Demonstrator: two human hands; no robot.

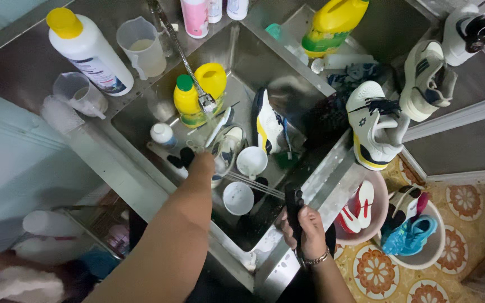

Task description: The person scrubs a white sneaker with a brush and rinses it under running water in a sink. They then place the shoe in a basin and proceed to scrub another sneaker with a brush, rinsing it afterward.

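A steel sink (315, 185) crowded with bottles, cups and sneakers fills the view. The left hand (202, 164) reaches beneath the running faucet (206, 101) beside a white shoe (227, 147), its grip hidden, while the right hand (309, 227) clutches a dark brush (293, 205) at the sink's rim.

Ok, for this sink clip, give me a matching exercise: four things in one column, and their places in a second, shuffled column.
Things:
1. White and yellow shoe
2. Teal shoe
3. Big white bottle with yellow cap
4. Dark brush

Places:
A. In the right hand
B. Lying on the counter left of the sink
C. Inside the sink
D. In a basin on the tiled floor

Pairs: 1-C, 2-D, 3-B, 4-A
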